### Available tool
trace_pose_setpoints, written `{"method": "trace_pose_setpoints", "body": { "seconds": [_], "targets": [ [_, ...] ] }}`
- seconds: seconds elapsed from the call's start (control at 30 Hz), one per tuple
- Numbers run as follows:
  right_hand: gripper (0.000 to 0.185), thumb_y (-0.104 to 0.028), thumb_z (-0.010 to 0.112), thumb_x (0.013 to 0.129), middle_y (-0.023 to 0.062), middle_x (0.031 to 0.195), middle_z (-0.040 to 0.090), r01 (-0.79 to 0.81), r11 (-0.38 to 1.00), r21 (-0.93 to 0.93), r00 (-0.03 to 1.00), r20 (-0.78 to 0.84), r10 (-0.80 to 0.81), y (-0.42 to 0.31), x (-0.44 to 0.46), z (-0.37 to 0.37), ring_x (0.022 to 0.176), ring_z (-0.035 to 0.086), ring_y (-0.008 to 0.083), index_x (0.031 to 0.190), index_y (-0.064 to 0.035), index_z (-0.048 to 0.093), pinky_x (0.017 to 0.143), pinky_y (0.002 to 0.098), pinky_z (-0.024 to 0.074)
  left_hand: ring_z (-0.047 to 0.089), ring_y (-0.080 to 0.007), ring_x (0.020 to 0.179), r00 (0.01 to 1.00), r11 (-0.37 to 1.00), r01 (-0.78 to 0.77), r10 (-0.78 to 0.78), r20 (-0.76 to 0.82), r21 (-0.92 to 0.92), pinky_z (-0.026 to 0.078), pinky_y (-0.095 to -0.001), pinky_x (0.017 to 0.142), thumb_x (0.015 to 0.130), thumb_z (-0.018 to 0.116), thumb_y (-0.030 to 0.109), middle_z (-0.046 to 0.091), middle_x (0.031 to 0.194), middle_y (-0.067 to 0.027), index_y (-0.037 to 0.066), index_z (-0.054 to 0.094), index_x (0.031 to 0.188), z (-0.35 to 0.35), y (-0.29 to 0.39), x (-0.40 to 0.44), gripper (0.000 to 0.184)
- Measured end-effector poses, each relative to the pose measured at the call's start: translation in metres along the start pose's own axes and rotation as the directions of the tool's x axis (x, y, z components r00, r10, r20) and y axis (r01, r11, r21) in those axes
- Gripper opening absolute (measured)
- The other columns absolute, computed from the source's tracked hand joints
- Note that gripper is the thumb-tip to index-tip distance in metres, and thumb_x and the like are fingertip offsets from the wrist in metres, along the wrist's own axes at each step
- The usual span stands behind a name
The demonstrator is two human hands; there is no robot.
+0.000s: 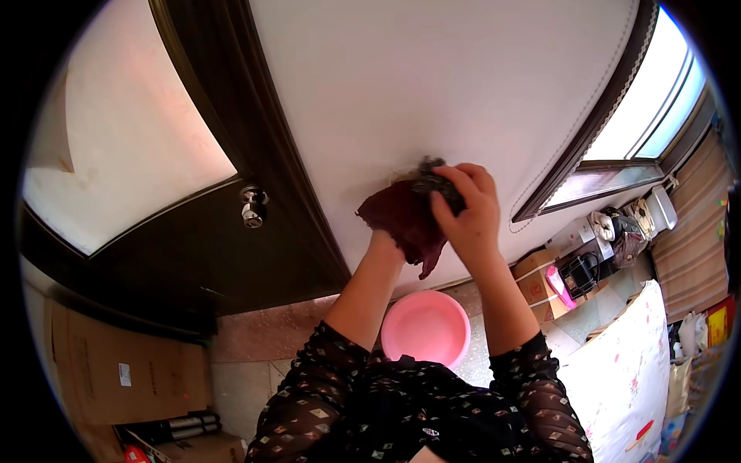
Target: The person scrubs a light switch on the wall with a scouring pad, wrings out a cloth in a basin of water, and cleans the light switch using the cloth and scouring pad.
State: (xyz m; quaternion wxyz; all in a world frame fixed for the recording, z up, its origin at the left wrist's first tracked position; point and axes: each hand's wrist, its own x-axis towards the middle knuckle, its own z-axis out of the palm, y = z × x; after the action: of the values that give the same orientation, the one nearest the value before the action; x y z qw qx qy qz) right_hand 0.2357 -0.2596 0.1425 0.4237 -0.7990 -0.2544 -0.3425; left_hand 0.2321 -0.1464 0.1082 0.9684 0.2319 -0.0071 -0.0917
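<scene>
A dark maroon cloth [401, 220] drapes over my left hand [388, 241] and hides its fingers; only the wrist area shows below it. The cloth is held up against the white wall [463, 85]. To its right, my right hand [472, 212] is closed around a dark grey steel wool scrubber [440, 185], fingers curled over its right side. The scrubber is at the cloth's upper right edge, close to the wall. Behind and above the cloth, a small yellowish, rough-looking patch [400, 174] shows on the wall.
A pink basin [426, 328] stands on the floor below my hands. To the left is a dark door [154, 255] with a round metal knob [253, 206]. Cardboard boxes [131, 363] stand at lower left. On the right are a window [633, 92], a bed [617, 370] and stacked belongings [583, 270].
</scene>
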Motion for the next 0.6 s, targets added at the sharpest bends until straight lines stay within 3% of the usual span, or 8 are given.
{"method": "trace_pose_setpoints", "body": {
  "seconds": [0.03, 0.07, 0.17, 0.23, 0.33, 0.53, 0.6],
  "targets": [
    [0.026, -0.006, 0.066, 0.068, 0.0094, 0.097, 0.055, 0.071, 0.997, -0.010, 0.997, 0.044, -0.071, -0.003, 0.003, 0.008, 0.089, 0.052, 0.0269, 0.094, -0.0083, 0.063, 0.076, 0.0350, 0.0447, 0.051, -0.0213, 0.104, 0.997, 0.992, -0.022, 0.012, -0.079, -0.126, 0.046, -0.0331, 0.083, 0.094, 0.030, 0.024, 0.050, 0.115, -0.0091, 0.010, 0.045, 0.118, 0.004, 0.001, -0.003, 0.031],
    [0.027, -0.005, 0.067, 0.068, 0.0087, 0.097, 0.054, 0.144, 0.989, -0.016, 0.986, 0.087, -0.142, -0.006, 0.006, 0.016, 0.088, 0.053, 0.0265, 0.094, -0.0082, 0.064, 0.076, 0.0341, 0.0449, 0.051, -0.0213, 0.104, 0.997, 0.992, -0.024, 0.015, -0.079, -0.125, 0.046, -0.0331, 0.083, 0.094, 0.030, 0.024, 0.050, 0.115, -0.0091, 0.010, 0.045, 0.118, -0.001, 0.001, -0.002, 0.031],
    [0.026, -0.004, 0.067, 0.067, 0.0068, 0.095, 0.054, 0.184, 0.982, -0.048, 0.965, 0.197, -0.171, -0.001, 0.014, 0.025, 0.087, 0.052, 0.0265, 0.092, -0.0092, 0.064, 0.074, 0.0347, 0.0450, 0.050, -0.0206, 0.105, 0.999, 0.975, 0.002, 0.007, 0.043, -0.221, 0.043, -0.0325, 0.088, 0.094, 0.028, 0.025, 0.049, 0.117, -0.0082, 0.011, 0.044, 0.118, -0.004, 0.001, -0.003, 0.032],
    [0.025, -0.004, 0.067, 0.067, 0.0063, 0.095, 0.054, 0.172, 0.984, -0.052, 0.954, 0.257, -0.154, 0.007, 0.019, 0.023, 0.087, 0.052, 0.0263, 0.091, -0.0092, 0.064, 0.074, 0.0347, 0.0450, 0.049, -0.0200, 0.106, 0.983, 0.996, -0.046, 0.033, -0.180, -0.070, 0.042, -0.0329, 0.088, 0.094, 0.028, 0.026, 0.047, 0.119, -0.0073, 0.011, 0.043, 0.118, 0.025, 0.004, -0.013, 0.032],
    [0.025, -0.003, 0.066, 0.066, 0.0061, 0.092, 0.054, 0.273, 0.960, -0.053, 0.929, 0.272, -0.249, 0.021, 0.025, 0.013, 0.086, 0.053, 0.0257, 0.090, -0.0089, 0.064, 0.073, 0.0348, 0.0458, 0.049, -0.0198, 0.107, 0.996, 0.998, -0.007, 0.001, -0.089, -0.061, 0.042, -0.0330, 0.087, 0.093, 0.027, 0.025, 0.048, 0.119, -0.0064, 0.012, 0.044, 0.116, 0.015, 0.003, -0.011, 0.032],
    [0.026, -0.002, 0.066, 0.065, 0.0069, 0.089, 0.055, 0.166, 0.958, -0.235, 0.965, 0.240, -0.109, 0.011, 0.023, 0.006, 0.083, 0.055, 0.0265, 0.091, -0.0085, 0.064, 0.070, 0.0359, 0.0468, 0.054, -0.0195, 0.096, 1.000, 0.979, -0.008, 0.004, -0.019, -0.206, 0.044, -0.0316, 0.080, 0.090, 0.035, 0.027, 0.056, 0.106, -0.0061, 0.011, 0.051, 0.106, -0.009, -0.001, -0.002, 0.028],
    [0.025, -0.002, 0.065, 0.066, 0.0072, 0.090, 0.055, 0.315, 0.946, -0.078, 0.920, 0.271, -0.284, 0.003, 0.021, 0.019, 0.084, 0.055, 0.0264, 0.090, -0.0077, 0.063, 0.071, 0.0359, 0.0467, 0.055, -0.0194, 0.092, 0.999, 0.968, -0.029, 0.024, -0.024, -0.248, 0.044, -0.0311, 0.078, 0.089, 0.038, 0.027, 0.059, 0.102, -0.0060, 0.010, 0.054, 0.103, -0.010, -0.003, 0.000, 0.027]
  ]
}}
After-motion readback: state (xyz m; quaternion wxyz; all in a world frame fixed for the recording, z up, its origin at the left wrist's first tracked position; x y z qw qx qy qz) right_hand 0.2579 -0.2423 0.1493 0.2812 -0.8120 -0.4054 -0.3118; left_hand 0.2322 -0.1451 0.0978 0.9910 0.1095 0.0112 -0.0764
